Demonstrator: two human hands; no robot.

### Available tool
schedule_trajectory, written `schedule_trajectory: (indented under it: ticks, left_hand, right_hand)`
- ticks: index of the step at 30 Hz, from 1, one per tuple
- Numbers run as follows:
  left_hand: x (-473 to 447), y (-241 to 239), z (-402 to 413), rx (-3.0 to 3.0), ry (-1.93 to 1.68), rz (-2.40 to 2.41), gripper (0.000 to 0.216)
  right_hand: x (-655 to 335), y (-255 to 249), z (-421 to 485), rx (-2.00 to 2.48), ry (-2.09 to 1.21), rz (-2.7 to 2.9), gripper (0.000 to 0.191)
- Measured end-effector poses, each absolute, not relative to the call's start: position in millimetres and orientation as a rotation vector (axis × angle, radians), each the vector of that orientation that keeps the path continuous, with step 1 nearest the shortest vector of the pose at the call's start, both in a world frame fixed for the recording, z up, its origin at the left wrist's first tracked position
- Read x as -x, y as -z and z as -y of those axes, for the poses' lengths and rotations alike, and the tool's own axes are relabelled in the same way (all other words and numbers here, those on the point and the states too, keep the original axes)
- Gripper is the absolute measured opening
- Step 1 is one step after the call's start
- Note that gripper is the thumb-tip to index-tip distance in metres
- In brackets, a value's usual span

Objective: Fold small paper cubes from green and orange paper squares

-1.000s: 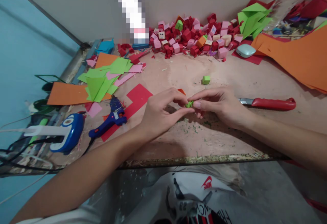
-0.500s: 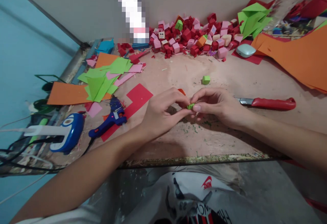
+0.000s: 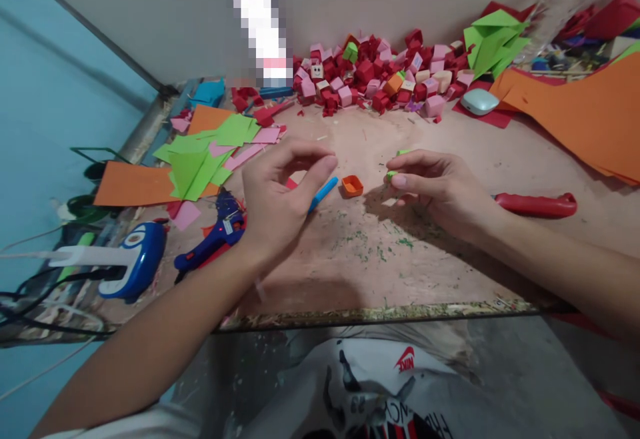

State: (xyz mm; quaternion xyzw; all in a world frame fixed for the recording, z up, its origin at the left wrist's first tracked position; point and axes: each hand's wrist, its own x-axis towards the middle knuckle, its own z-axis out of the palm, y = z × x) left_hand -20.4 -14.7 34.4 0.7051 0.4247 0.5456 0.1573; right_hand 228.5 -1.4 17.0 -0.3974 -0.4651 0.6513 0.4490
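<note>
My right hand (image 3: 435, 185) pinches a small green paper piece (image 3: 392, 176) between thumb and fingertips, above the table. Part of a green paper cube (image 3: 403, 153) shows just behind its fingers. My left hand (image 3: 280, 192) is raised to the left, fingers curled and thumb tip close to the index fingertip; whatever they hold, if anything, is hidden. A blue stick-like thing (image 3: 325, 192) pokes out beside the left thumb, its lower end hidden by the hand. Between the hands an orange open paper box (image 3: 353, 186) rests on the table.
Green shavings (image 3: 385, 245) litter the table. A red-handled knife (image 3: 537, 204) lies at the right, its blade hidden. At the left are a blue glue gun (image 3: 215, 242), a blue power socket (image 3: 140, 259) with cables and coloured paper (image 3: 133, 182). Behind is a heap of paper cubes (image 3: 367, 69).
My hands have parted: the left moved left and up, the right slightly right and up, keeping the green piece. The orange box and blue stick have come into view.
</note>
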Motion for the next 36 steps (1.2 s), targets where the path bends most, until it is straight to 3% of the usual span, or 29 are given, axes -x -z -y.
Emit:
schedule_trajectory:
  ticks: [6, 11, 15, 19, 23, 36]
  left_hand:
    - [20.2, -31.7, 10.8, -2.03, -1.302, -1.369, 0.004]
    - [20.9, -26.4, 6.4, -2.331, -0.904, -1.416, 0.039]
    - [19.7, -17.7, 3.0, -2.521, -0.585, -1.56, 0.058]
    - [16.8, -10.9, 3.5, -2.585, -0.517, -1.608, 0.041]
    - [14.0, -13.7, 9.4, -2.621, -0.625, -1.53, 0.023]
    - [6.3, -18.5, 28.1, -2.614, -0.806, -1.219, 0.028]
  right_hand:
    - [-239.2, -27.9, -12.0, 1.019, -1.338, 1.097, 0.018]
    - [-246.6, -42.4, -20.0, 1.121, -1.19, 1.212, 0.015]
    - [-245.0, -33.8, -17.2, 1.239, -0.924, 1.773, 0.007]
    - [-241.7, -17.2, -13.2, 1.136, -0.726, 2.251, 0.013]
    - [-238.3, -15.4, -10.1, 0.995, -0.747, 2.308, 0.017]
    - [-226.6, -30.2, 8.5, 1.206, -1.015, 2.062, 0.026]
